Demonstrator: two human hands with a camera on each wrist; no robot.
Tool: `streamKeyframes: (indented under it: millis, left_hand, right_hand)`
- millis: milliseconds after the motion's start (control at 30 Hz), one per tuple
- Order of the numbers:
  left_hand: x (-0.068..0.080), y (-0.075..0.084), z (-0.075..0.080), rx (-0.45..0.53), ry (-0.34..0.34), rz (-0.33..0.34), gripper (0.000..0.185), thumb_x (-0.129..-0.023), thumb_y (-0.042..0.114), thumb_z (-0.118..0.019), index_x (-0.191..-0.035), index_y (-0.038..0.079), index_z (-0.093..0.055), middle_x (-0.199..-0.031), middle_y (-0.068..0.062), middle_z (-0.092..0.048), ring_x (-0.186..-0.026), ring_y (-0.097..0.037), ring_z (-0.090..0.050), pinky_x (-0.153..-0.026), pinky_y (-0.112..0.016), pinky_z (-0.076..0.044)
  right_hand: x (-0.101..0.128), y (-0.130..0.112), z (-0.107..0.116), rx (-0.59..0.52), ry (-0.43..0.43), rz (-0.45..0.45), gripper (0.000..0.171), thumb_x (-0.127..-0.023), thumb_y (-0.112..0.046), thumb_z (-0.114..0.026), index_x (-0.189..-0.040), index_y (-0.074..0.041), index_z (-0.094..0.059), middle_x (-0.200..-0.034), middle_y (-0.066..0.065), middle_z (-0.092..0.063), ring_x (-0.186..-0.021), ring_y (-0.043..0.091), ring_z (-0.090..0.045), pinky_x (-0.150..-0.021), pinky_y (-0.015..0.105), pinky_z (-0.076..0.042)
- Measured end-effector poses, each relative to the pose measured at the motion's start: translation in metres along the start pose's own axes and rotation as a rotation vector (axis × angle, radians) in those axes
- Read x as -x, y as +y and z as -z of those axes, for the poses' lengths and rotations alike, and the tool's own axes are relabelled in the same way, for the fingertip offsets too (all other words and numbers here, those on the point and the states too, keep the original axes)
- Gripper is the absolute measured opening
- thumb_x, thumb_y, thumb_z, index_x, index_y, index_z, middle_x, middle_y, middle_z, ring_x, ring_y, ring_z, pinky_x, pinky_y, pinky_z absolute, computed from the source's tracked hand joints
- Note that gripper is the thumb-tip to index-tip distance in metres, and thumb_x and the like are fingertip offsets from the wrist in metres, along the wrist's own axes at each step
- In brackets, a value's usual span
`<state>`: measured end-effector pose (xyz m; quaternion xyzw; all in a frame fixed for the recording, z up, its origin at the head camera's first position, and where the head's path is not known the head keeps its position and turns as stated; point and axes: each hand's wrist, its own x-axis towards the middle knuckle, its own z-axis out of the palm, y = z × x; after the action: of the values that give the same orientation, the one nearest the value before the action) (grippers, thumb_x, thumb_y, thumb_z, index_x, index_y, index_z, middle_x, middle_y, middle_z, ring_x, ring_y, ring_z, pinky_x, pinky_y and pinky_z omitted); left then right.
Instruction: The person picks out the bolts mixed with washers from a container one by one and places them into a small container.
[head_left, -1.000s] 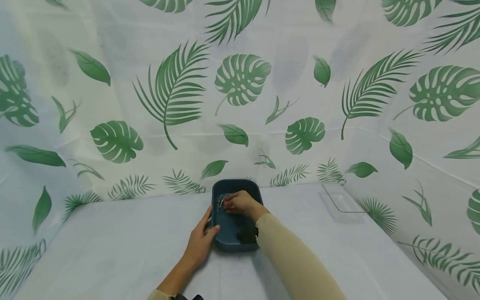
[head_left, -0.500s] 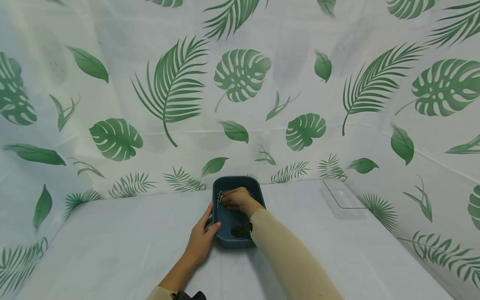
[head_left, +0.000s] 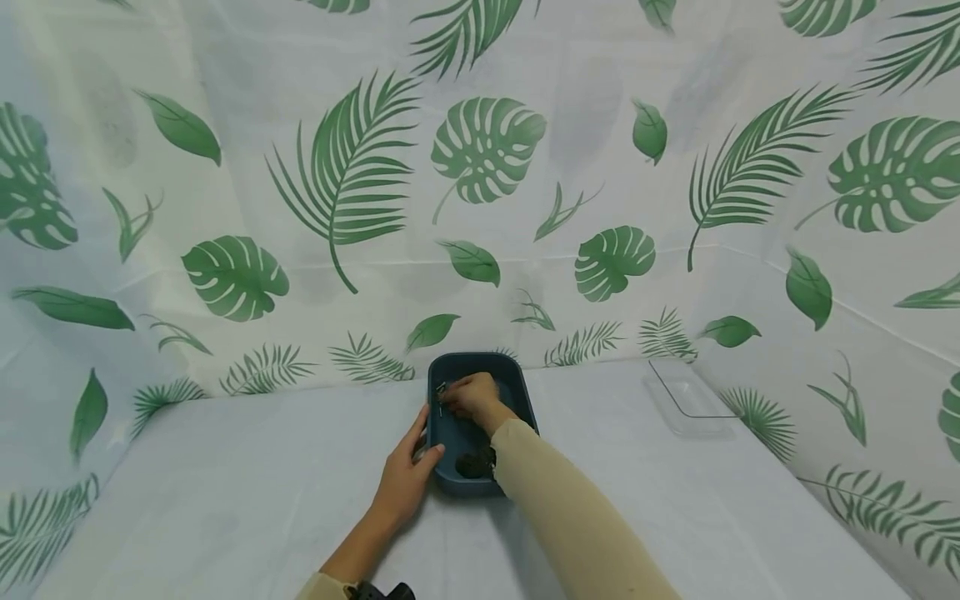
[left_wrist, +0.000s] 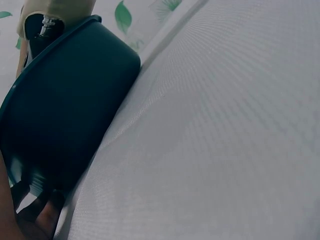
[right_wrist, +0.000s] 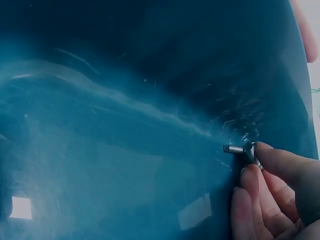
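Observation:
A dark blue plastic bin [head_left: 454, 440] stands at the far middle of the white table. My left hand [head_left: 405, 482] rests against its left outer side, fingers extended along the wall and thumb at the rim; in the left wrist view, fingertips [left_wrist: 47, 210] touch the outer wall. Inside the bin, my right hand [head_left: 474, 395] reaches to the left wall, where small thin metal pieces [head_left: 441, 408] lie partly covered by its fingers. The right wrist view has its thumb and forefinger pinching a short silver rod-like metal piece [right_wrist: 234, 149]; other pieces by the fingertips are hard to tell apart.
A clear, shallow see-through container [head_left: 684, 396] sits at the back right of the table [head_left: 225, 500]. Leaf-printed sheets [head_left: 480, 208] hang behind and at both sides. A dark wrist device [head_left: 477, 461] on my right arm hangs over the bin's near end.
My right hand has shifted slightly left inside the bin, and its fingers now cover more of the metal pieces by the wall. My left hand stays against the bin.

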<state>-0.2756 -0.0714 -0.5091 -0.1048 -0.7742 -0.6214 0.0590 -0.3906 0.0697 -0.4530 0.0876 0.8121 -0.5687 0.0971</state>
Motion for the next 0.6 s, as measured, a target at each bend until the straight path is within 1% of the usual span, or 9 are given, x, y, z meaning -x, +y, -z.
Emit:
streamKeyframes:
  millis: [67,267,367,500,600]
  left_hand:
    - [-0.0001,0.0001,0.0001,0.003,0.004,-0.001,0.064,-0.103,0.020,-0.058,-0.161,0.023,-0.030,-0.165,-0.009,-0.033,-0.144,-0.035,-0.047,-0.111,-0.049,-0.046]
    - [-0.0015,0.0029,0.0008,0.011,0.009,0.000,0.064,-0.102,0.019,-0.058,-0.160,0.022,-0.031,-0.165,-0.010,-0.034,-0.144,-0.035,-0.047,-0.112,-0.050,-0.045]
    - [-0.0011,0.0038,0.0004,0.008,0.005,0.000,0.065,-0.102,0.019,-0.059,-0.160,0.022,-0.030,-0.165,-0.009,-0.034,-0.144,-0.035,-0.047,-0.113,-0.050,-0.044]
    - [-0.0004,0.0035,0.0005,-0.009,0.009,0.005,0.065,-0.102,0.020,-0.059,-0.161,0.021,-0.030,-0.165,-0.009,-0.033,-0.144,-0.035,-0.047,-0.114,-0.051,-0.043]
    - [-0.0004,0.0025,0.0013,-0.017,0.011,0.004,0.065,-0.102,0.019,-0.058,-0.161,0.021,-0.030,-0.165,-0.010,-0.033,-0.144,-0.036,-0.047,-0.114,-0.051,-0.043]
  right_hand:
    - [-0.0026,0.0014,-0.0015,0.016,0.016,-0.004,0.013,-0.082,-0.004,-0.080,-0.095,-0.002,-0.078,-0.089,0.011,-0.077,-0.075,0.018,-0.074,-0.070,0.034,-0.063]
    - [-0.0088,0.0021,-0.0039,0.032,0.045,-0.008,0.015,-0.082,0.000,-0.079,-0.097,-0.001,-0.077,-0.088,0.011,-0.077,-0.070,0.015,-0.070,-0.066,0.032,-0.062]
    - [-0.0092,0.0023,-0.0035,0.045,0.050,-0.011,0.014,-0.082,-0.003,-0.080,-0.096,-0.002,-0.079,-0.088,0.011,-0.077,-0.070,0.015,-0.070,-0.065,0.031,-0.061]
    - [-0.0084,0.0031,-0.0038,0.071,0.036,-0.001,0.011,-0.082,-0.007,-0.081,-0.093,-0.003,-0.080,-0.088,0.010,-0.077,-0.071,0.015,-0.069,-0.064,0.029,-0.058]
    - [-0.0078,0.0036,-0.0034,0.075,0.013,0.016,0.012,-0.083,-0.007,-0.080,-0.094,-0.002,-0.080,-0.089,0.010,-0.077,-0.072,0.015,-0.068,-0.065,0.028,-0.058]
